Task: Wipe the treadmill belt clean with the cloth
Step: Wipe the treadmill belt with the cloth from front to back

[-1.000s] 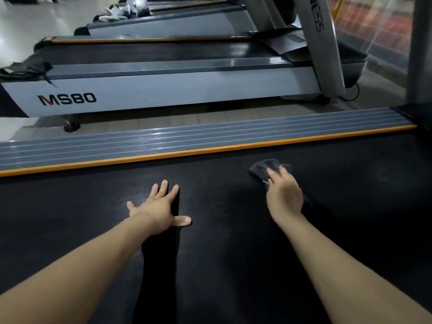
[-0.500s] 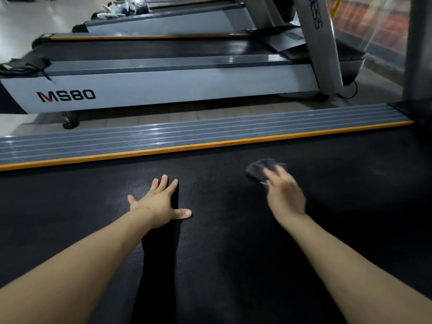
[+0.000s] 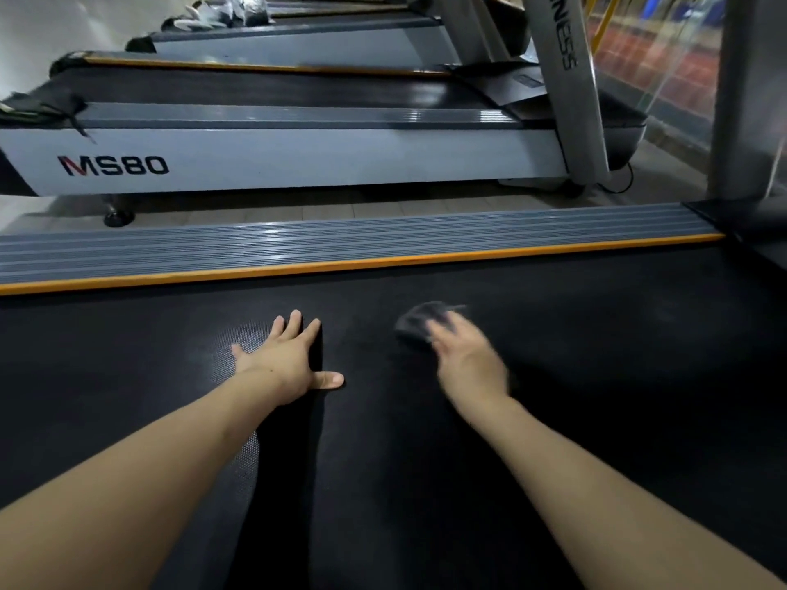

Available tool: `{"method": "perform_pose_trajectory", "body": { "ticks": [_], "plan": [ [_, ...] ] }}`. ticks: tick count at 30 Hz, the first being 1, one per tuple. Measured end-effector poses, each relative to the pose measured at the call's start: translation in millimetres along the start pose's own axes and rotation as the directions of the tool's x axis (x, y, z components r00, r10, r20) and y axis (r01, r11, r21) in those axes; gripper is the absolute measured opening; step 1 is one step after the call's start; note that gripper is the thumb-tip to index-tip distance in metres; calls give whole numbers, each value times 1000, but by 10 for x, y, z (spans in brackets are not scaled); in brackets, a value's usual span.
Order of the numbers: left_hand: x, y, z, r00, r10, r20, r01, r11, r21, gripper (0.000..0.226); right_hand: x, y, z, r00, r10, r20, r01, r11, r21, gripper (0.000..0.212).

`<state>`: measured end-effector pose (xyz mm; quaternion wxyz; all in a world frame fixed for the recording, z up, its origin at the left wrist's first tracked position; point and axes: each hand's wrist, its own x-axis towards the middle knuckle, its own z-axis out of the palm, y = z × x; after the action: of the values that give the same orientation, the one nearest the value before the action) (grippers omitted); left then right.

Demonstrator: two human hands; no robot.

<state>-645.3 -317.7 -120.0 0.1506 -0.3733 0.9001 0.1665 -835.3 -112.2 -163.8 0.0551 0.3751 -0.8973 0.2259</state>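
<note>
The black treadmill belt (image 3: pixel 596 419) fills the lower half of the view. My left hand (image 3: pixel 289 359) lies flat on it with fingers spread and thumb out to the right. A small dark grey cloth (image 3: pixel 415 323) sits on the belt just right of centre. My right hand (image 3: pixel 466 359) presses down on the cloth with straight fingers; hand and cloth are motion-blurred, and most of the cloth is hidden under the fingers.
A grey ribbed side rail (image 3: pixel 340 244) with an orange strip (image 3: pixel 340 266) borders the belt's far edge. Beyond a strip of floor stands a second treadmill marked MS80 (image 3: pixel 113 166), its grey upright (image 3: pixel 570 91) at the right. A dark post (image 3: pixel 749 100) rises at the far right.
My right hand has slid the cloth leftward across the belt, closer to my left hand, and is now blurred. My left hand has stayed flat in place.
</note>
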Motion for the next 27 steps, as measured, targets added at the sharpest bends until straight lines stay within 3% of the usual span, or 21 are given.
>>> {"method": "perform_pose_trajectory", "body": {
  "ticks": [2,4,6,9,12,14,16,19,22,24,27],
  "plan": [
    [-18,-5,21,999,3,-36,-3,1000,5,111,-27,331,-206,974,221,-54,-223,974,-28,37],
    [-54,-16,48,998,2,-69,-2,1000,-4,109,-49,321,-240,941,328,-81,-332,942,-47,37],
    [-128,-39,98,993,11,-122,-14,1000,-17,102,-87,29,-97,954,274,-121,-284,956,-74,39],
    [-350,-97,129,984,39,-176,-43,999,-18,87,-203,-605,251,996,65,-60,-68,997,-43,39],
    [-605,-190,117,990,40,-138,-41,999,-2,90,-385,-1054,360,988,-147,39,144,986,89,35],
    [-767,-222,123,995,41,-89,-42,999,-13,98,-380,-884,269,974,-218,66,210,972,104,35],
    [-899,-204,146,997,46,-61,-46,999,-3,104,-359,-443,115,987,-160,23,159,987,37,39],
    [-993,-125,240,1000,29,6,-29,1000,-1,116,-388,222,-260,990,133,-39,-133,991,9,34],
    [-973,-63,329,999,2,49,-2,1000,-2,122,-409,261,-308,935,348,-68,-351,935,-49,36],
    [-939,-60,346,999,-2,49,2,1000,-6,122,-415,-75,-109,948,296,-114,-305,949,-80,40],
    [-916,-79,355,999,2,47,-2,1000,7,120,-536,-766,235,997,68,-21,-68,998,9,46]
  ]
}}
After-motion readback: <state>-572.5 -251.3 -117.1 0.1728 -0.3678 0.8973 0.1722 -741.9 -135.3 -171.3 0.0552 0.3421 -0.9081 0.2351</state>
